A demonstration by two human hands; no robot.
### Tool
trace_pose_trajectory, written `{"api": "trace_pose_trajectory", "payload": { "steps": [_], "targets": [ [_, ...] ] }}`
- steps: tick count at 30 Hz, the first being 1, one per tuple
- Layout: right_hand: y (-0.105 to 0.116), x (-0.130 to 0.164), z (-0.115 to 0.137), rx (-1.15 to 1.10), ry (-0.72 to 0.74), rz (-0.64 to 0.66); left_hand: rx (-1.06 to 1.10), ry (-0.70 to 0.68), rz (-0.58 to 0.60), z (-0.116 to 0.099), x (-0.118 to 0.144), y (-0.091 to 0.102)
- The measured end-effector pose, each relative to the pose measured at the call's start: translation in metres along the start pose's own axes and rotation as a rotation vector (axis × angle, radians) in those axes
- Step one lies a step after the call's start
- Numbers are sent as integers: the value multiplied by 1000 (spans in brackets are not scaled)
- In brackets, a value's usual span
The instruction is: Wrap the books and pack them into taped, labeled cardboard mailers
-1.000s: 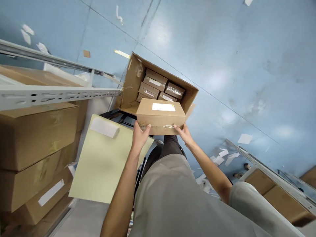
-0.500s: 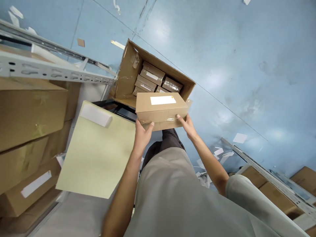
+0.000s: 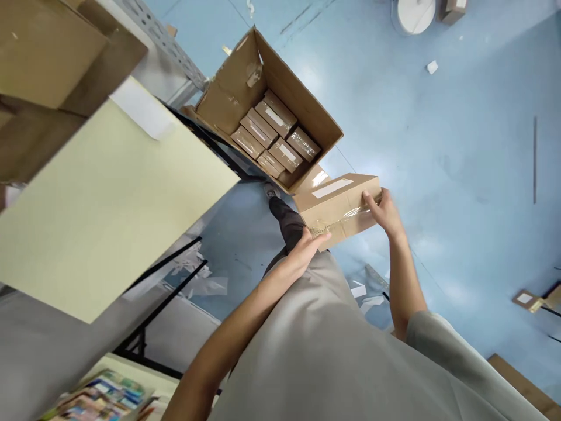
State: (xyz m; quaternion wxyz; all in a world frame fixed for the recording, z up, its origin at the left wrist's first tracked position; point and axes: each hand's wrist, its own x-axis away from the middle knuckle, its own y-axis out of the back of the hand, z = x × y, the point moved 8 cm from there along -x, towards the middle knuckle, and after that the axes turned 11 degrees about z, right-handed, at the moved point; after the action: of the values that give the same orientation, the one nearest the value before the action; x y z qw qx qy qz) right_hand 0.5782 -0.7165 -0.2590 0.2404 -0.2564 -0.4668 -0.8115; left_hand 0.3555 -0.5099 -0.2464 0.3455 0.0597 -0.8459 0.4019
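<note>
Between my hands is a taped cardboard box point(image 3: 337, 202) with a white label on its upper face. It tilts in front of my body, its right end higher than its left. My left hand point(image 3: 308, 248) grips the lower left corner, thumb along the taped side. At the other end my right hand point(image 3: 385, 213) is closed round the right edge. Beyond it stands a large open carton point(image 3: 232, 99) with several smaller taped boxes point(image 3: 287, 153) packed at its bottom, some bearing white labels.
A pale yellow tabletop point(image 3: 109, 204) with a white paper point(image 3: 142, 108) lies to my left. Shelving with large cardboard boxes point(image 3: 48, 52) rises at upper left. Paper scraps point(image 3: 370, 301) litter the blue floor point(image 3: 438, 146). A white round container point(image 3: 415, 14) stands at the far top.
The held box has moved right, away from over the carton's front edge, and turned so its right end is higher. More of the carton's inside shows. My view has swung round.
</note>
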Motion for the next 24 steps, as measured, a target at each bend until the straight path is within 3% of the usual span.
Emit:
{"api": "trace_pose_trajectory", "payload": {
  "steps": [4, 7, 10, 13, 19, 21, 24],
  "targets": [
    [21, 14, -42, 195, 42, 7, 143, 53, -88, 83, -10, -24],
    [24, 18, -59, 250, 113, 40, 211, 22, -130, 127, -12, -38],
    [21, 15, -67, 262, 185, 68, 222, 4, -176, 151, -13, -41],
    [14, 3, -72, 223, 223, 116, 183, -13, -250, 159, -20, -34],
    [-18, -60, -86, 127, 209, 213, 149, -50, -371, 161, -65, -3],
    [-39, -96, -95, 115, 187, 245, 143, -49, -401, 166, -95, 21],
    [-82, -160, -117, 99, 135, 284, 84, -28, -477, 183, -152, 75]
  ]
}}
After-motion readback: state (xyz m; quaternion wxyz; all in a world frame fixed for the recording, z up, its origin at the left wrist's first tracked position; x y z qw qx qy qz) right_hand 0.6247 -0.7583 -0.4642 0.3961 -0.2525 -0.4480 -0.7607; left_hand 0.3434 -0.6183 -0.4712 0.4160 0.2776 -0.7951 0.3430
